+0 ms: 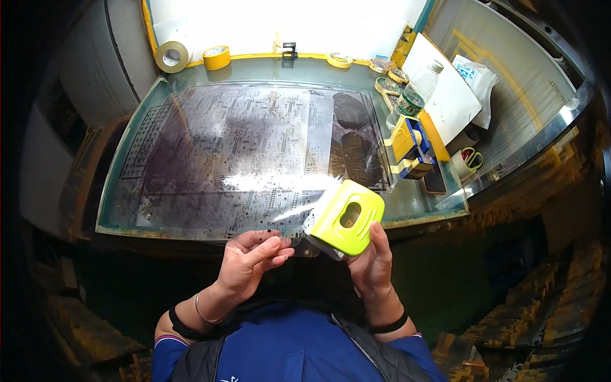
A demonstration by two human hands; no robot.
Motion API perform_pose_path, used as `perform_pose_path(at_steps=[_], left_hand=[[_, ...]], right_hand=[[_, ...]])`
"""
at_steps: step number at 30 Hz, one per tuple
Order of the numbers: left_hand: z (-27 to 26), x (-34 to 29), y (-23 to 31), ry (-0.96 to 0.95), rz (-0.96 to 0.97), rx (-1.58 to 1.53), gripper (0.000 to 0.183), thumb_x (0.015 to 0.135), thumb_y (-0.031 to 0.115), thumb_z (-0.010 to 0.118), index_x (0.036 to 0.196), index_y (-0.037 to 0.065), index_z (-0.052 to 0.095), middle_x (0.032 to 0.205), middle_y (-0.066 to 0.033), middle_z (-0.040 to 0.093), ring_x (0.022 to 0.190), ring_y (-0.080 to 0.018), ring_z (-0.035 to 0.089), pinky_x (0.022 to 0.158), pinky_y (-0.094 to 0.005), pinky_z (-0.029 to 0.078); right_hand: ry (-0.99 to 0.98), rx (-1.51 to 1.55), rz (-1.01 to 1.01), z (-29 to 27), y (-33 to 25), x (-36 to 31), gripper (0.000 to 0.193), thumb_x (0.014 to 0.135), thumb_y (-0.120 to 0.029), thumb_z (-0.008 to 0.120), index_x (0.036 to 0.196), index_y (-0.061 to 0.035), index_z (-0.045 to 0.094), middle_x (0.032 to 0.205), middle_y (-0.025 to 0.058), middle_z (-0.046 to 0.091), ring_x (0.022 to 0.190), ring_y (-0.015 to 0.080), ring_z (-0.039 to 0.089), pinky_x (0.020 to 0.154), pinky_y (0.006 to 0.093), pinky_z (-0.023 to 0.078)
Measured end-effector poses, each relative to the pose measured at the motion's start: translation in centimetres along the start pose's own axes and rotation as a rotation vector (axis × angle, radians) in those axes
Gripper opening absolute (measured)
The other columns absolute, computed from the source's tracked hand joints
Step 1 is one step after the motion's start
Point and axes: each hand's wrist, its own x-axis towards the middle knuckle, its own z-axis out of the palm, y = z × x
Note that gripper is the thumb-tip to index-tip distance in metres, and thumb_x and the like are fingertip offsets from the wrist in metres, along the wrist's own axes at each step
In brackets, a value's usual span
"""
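Observation:
A large transparent film (229,137) with a dark printed pattern of dots and lines lies on the glass tabletop (121,197). Its near edge is pinched by my left hand (247,262), thumb on top and fingers beneath. My right hand (370,266) grips a bright yellow-green hole punch (367,221) from its right side, thumb along the edge. The punch is tilted at the table's near edge, its dark base toward the film's near right part. Whether the film sits inside the punch's slot, I cannot tell.
Tape rolls (216,58) stand along the back, beside a black binder clip (289,49). To the right are a clear bottle (421,89), a blue tape dispenser (417,156), a phone (435,180), a leaning white board (439,83) and a cup with scissors (468,162).

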Motion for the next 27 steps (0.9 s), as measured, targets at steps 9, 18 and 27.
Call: perform_pose_path(at_steps=[9, 18, 27], left_hand=[[-1.3, -1.0, 0.1, -0.04, 0.009, 0.077, 0.012, 0.083, 0.004, 0.057, 0.094, -0.002, 0.058, 0.089, -0.0184, 0.063, 0.079, -0.0241, 0.064, 0.067, -0.0285, 0.055], [-2.6, -3.6, -0.4, -0.069, 0.009, 0.259, 0.012, 0.082, 0.002, 0.058, 0.091, -0.006, 0.057, 0.088, -0.0206, 0.062, 0.078, -0.0268, 0.064, 0.065, -0.031, 0.056], [-3.1, -4.2, -0.5, -0.086, 0.004, 0.301, 0.011, 0.082, 0.001, 0.057, 0.09, -0.006, 0.057, 0.086, -0.0223, 0.063, 0.078, -0.0286, 0.064, 0.063, -0.0319, 0.056]], right_hand=[[-0.013, -0.007, 0.025, 0.7, -1.0, 1.9, 0.06, 0.087, -0.04, 0.047, 0.129, -0.0018, 0.028, 0.124, 0.0159, 0.045, 0.111, 0.0266, 0.05, 0.087, 0.0386, 0.047], [0.082, 0.037, -0.045, 1.6, -1.2, 3.7, 0.055, 0.085, -0.041, 0.052, 0.123, -0.0042, 0.037, 0.117, 0.0103, 0.052, 0.103, 0.0212, 0.055, 0.083, 0.0355, 0.048], [0.083, 0.021, -0.028, 1.3, -0.7, 4.5, 0.055, 0.083, -0.044, 0.053, 0.121, -0.0067, 0.041, 0.115, 0.0089, 0.053, 0.101, 0.0193, 0.056, 0.078, 0.0325, 0.05]])
